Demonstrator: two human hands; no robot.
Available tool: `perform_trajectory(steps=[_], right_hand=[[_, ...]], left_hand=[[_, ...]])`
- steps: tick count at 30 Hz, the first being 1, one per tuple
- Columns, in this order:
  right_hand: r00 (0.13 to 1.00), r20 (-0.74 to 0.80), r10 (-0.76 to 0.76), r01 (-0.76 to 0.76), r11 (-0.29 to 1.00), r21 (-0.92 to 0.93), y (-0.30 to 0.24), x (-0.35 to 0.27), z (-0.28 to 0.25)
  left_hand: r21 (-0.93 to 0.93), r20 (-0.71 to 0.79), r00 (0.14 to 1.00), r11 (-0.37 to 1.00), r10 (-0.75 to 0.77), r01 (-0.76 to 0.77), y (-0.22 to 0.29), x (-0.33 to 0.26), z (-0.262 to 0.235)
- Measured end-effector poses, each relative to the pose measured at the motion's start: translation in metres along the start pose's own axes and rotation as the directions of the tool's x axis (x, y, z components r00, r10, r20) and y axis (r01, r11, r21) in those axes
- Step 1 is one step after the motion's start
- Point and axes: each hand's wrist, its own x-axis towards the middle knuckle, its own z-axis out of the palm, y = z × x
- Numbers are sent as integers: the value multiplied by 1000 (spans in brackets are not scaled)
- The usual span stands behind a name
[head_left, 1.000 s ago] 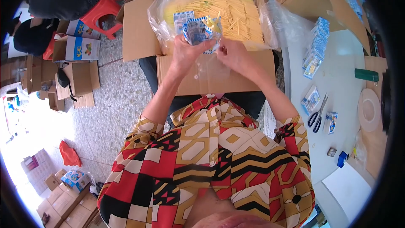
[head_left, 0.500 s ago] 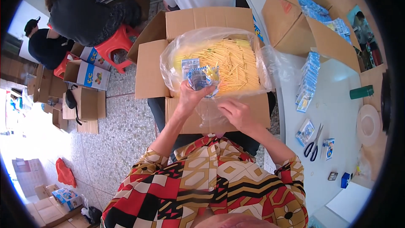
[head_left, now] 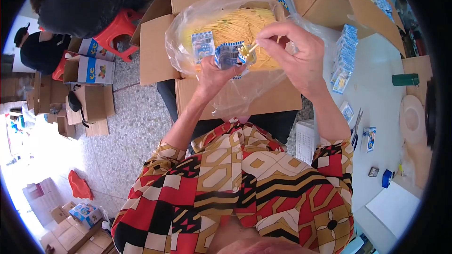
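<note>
My left hand (head_left: 213,79) is closed round several blue-and-white plastic packets (head_left: 228,56), held above a carton (head_left: 212,99). One packet (head_left: 202,43) sticks out to the left of the others. Short yellow sticks (head_left: 246,55) poke out of the open mouth of the packet at the right. Thumb and forefinger of my right hand (head_left: 303,59) are pinched on a thin yellow stick (head_left: 254,46), its tip right at that mouth. Beneath both hands, a heap of yellow sticks (head_left: 235,24) fills the carton inside a clear plastic liner (head_left: 176,49).
On the table at right lie a row of filled packets (head_left: 345,59), scissors (head_left: 357,127), a loose packet (head_left: 371,138) and a green cylinder (head_left: 405,80). Another open carton (head_left: 320,0) stands behind. Co-workers (head_left: 70,4) sit at far left near a red stool (head_left: 117,33).
My right hand has risen from the carton's near edge up to the packet's mouth and now pinches a stick. My left hand still grips the packets. The whole view has shifted somewhat.
</note>
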Motion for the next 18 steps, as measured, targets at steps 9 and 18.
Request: perform_trajectory(steps=[9, 18], right_hand=[[983, 31, 183, -183, 923, 338, 27, -10, -4], [909, 347, 230, -352, 870, 344, 68, -36, -1]], left_hand=[[-240, 66, 998, 971, 2, 14, 8, -5, 1], [-238, 218, 974, 964, -66, 119, 14, -4, 7]])
